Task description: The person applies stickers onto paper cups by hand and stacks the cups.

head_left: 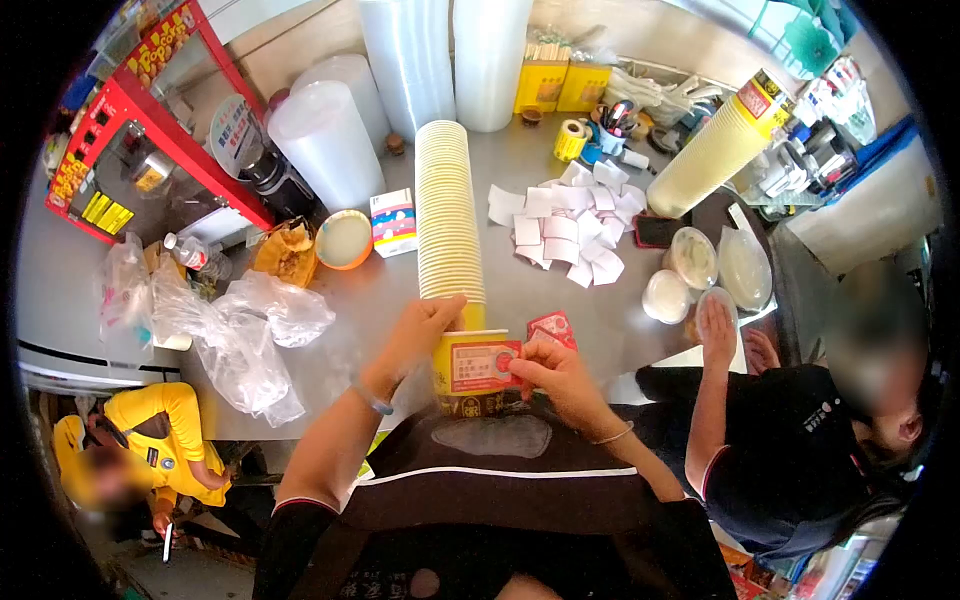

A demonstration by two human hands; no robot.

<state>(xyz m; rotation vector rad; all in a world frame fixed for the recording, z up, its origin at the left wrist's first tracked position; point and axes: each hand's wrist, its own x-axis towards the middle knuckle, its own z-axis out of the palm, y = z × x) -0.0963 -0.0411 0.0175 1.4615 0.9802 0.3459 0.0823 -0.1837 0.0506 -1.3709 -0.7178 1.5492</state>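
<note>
A long stack of yellow paper cups (450, 220) lies on the counter, pointing toward me. The nearest cup (445, 352) has a dark printed band and sits at the stack's close end. My left hand (428, 335) grips around the upper side of this cup, near its rim. On the cup's side is a red-and-white printed label (482, 366). My right hand (560, 382) pinches the label's right edge between thumb and fingers. Just behind that hand, a few more red labels (552, 328) lie on the counter.
White paper slips (575, 225) are piled right of the stack; another cup stack (715, 145) leans behind. Plastic bags (235, 335) and an orange bowl (344, 240) lie left. A co-worker (780, 440) at right touches a round container (716, 312). Someone in yellow (165, 440) is at lower left.
</note>
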